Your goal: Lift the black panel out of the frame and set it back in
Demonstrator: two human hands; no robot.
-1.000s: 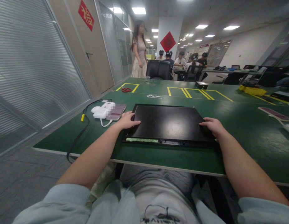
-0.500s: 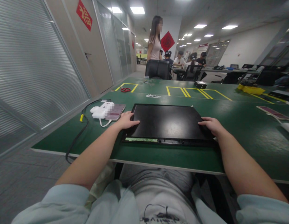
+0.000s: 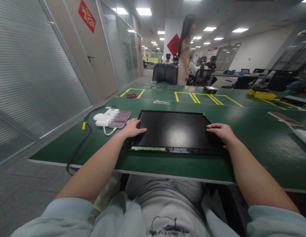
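Seen from the seated wearer, with the black panel as the clock's centre, the green surface [image 3: 256,141] is spreading out on every side. Beyond its far edge, near twelve o'clock, a person [image 3: 184,56] is standing beside a black chair [image 3: 165,74].

The dark frame [image 3: 190,150] is lying flat near the front edge of the surface, directly before the wearer, and the black panel [image 3: 172,130] is lying over it. Whether the panel is sitting fully inside the frame cannot be told.

The left hand [image 3: 131,129] is resting at nine o'clock, its thumb stretching over the panel's face. The right hand [image 3: 224,132] is resting at three o'clock, its fingers reaching over the edge. Both are touching the sides, but the undersides are hidden, so whether they are gripping or merely steadying cannot be told.

Among smaller things, a phone [image 3: 121,119] is lying toward ten o'clock, beside white objects [image 3: 103,119]; red scissors [image 3: 131,95] are lying farther out, toward eleven; a green strip [image 3: 148,148] is showing along the frame at seven.

The step in hand seems to be steadying the panel from both sides; any further move would be calling for even pressure and for sparing that strip.
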